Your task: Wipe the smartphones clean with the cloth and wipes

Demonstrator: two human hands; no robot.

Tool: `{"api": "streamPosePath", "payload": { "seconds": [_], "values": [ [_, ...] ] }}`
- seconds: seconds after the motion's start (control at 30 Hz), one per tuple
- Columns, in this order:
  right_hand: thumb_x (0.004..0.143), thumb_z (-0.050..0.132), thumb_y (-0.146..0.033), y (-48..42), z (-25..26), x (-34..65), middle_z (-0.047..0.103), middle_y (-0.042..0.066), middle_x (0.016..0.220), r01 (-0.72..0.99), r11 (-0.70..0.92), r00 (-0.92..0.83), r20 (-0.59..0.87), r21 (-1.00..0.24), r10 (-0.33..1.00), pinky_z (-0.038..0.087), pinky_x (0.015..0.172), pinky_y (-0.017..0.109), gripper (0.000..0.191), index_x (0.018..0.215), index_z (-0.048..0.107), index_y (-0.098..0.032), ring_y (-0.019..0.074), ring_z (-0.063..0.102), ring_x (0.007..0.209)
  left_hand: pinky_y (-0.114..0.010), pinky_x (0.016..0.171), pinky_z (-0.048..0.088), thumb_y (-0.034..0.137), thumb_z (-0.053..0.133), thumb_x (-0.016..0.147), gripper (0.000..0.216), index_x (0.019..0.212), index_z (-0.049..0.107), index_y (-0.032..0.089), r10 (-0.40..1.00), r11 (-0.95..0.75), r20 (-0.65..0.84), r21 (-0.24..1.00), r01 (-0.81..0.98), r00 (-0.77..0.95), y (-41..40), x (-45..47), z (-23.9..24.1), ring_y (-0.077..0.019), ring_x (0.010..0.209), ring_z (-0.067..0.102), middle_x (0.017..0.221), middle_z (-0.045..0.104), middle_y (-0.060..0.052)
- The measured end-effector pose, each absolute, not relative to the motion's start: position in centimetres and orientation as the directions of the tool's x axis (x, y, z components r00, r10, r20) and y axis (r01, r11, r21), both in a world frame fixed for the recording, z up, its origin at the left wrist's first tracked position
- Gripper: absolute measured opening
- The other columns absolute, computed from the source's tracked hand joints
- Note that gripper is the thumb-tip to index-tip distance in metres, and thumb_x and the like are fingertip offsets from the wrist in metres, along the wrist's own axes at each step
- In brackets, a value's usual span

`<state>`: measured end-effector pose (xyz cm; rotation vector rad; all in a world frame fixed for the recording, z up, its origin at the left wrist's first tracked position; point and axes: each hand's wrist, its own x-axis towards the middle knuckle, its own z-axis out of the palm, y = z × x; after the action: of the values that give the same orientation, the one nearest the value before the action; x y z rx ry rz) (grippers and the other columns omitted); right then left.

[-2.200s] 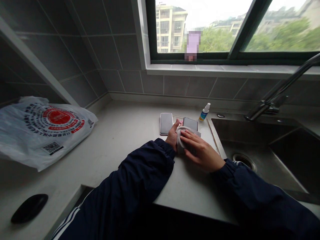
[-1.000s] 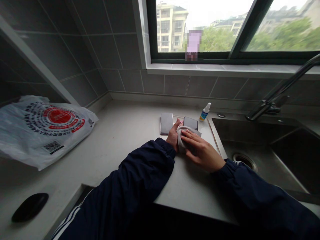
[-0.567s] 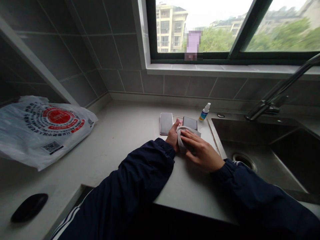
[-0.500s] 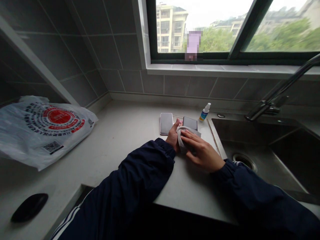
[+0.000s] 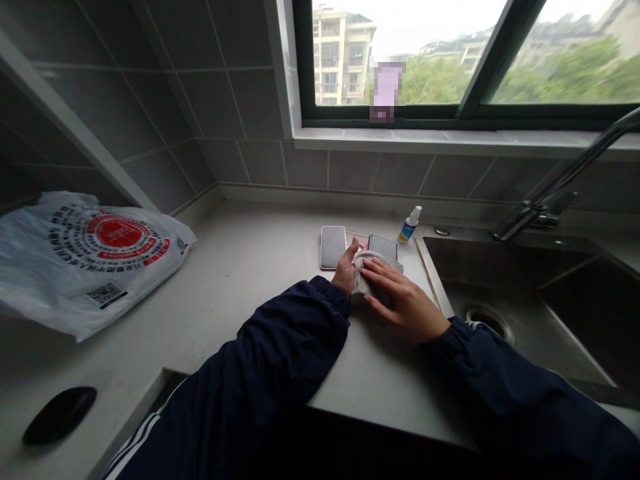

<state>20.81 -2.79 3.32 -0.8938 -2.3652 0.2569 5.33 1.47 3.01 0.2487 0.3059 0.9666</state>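
My left hand (image 5: 345,275) is wrapped around the left side of a smartphone (image 5: 383,247) with a dark screen. Its thumb points up and most of its fingers are hidden. A light grey cloth (image 5: 364,288) covers the phone's near part. Fingers of my right hand (image 5: 403,300) press the cloth down onto the phone from the right. Just left of the phone, a second smartphone (image 5: 333,247) with a pale frame lies on the counter. Behind and to the right stands a small spray bottle (image 5: 409,225) with a white top and a blue and yellow label.
The pale counter (image 5: 250,260) runs along the tiled wall below a window. To the right are a steel sink (image 5: 465,277) and a faucet (image 5: 520,217). A white plastic bag (image 5: 95,260) with red print lies at left, and a black rounded object (image 5: 60,415) sits near the front.
My right hand's fingers have shifted slightly on the cloth, which lies flatter and more bunched against my left palm. The held phone has moved slightly right.
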Motion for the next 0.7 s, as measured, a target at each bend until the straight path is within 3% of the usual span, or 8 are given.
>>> {"api": "streamPosePath", "payload": {
  "seconds": [0.2, 0.37, 0.53, 0.7],
  "values": [
    [0.101, 0.05, -0.044, -2.2, 2.9, 21.1, 0.043, 0.014, 0.16, 0.618, 0.692, -0.557, 0.414, -0.373, 0.72, 0.034, 0.122, 0.058, 0.057, 0.152, 0.048, -0.017, 0.0309, 0.035, 0.151, -0.045, 0.107, 0.047, 0.064, 0.035, 0.098, 0.066, 0.113, 0.069, 0.01, 0.809, 0.581, -0.158, 0.358, -0.731, 0.566, 1.2, 5.5, 3.4, -0.03, 0.106, 0.071, 0.101, 0.074, -0.017],
    [0.104, 0.039, -0.052, -1.3, 2.3, 21.9, 0.03, 0.012, 0.166, 0.708, 0.606, -0.45, 0.429, -0.363, 0.783, 0.028, 0.124, 0.059, 0.065, 0.158, 0.036, -0.018, 0.0315, 0.023, 0.156, -0.043, 0.113, 0.041, 0.06, 0.029, 0.101, 0.07, 0.141, 0.057, 0.009, 0.833, 0.533, -0.089, 0.389, -0.751, 0.545, 0.8, 6.1, 4.0, -0.0293, 0.119, 0.066, 0.119, 0.072, -0.018],
    [0.104, 0.035, -0.055, -0.6, 2.1, 22.6, 0.018, 0.009, 0.17, 0.745, 0.567, -0.374, 0.485, -0.351, 0.791, 0.022, 0.126, 0.059, 0.07, 0.164, 0.019, -0.022, 0.0304, 0.012, 0.158, -0.044, 0.114, 0.041, 0.062, 0.018, 0.102, 0.077, 0.149, 0.048, 0.008, 0.777, 0.589, -0.105, 0.469, -0.658, 0.62, 0.3, 6.0, 4.5, -0.0306, 0.123, 0.064, 0.122, 0.071, -0.019],
    [0.104, 0.035, -0.055, -0.3, 2.0, 22.9, 0.013, 0.01, 0.171, 0.756, 0.553, -0.331, 0.524, -0.35, 0.785, 0.019, 0.126, 0.058, 0.072, 0.164, 0.013, -0.022, 0.0304, 0.008, 0.158, -0.05, 0.103, 0.051, 0.062, 0.018, 0.102, 0.074, 0.154, 0.041, 0.016, 0.715, 0.63, -0.164, 0.572, -0.525, 0.679, 0.7, 5.4, 3.4, -0.0314, 0.113, 0.069, 0.122, 0.071, -0.017]
  ]
}}
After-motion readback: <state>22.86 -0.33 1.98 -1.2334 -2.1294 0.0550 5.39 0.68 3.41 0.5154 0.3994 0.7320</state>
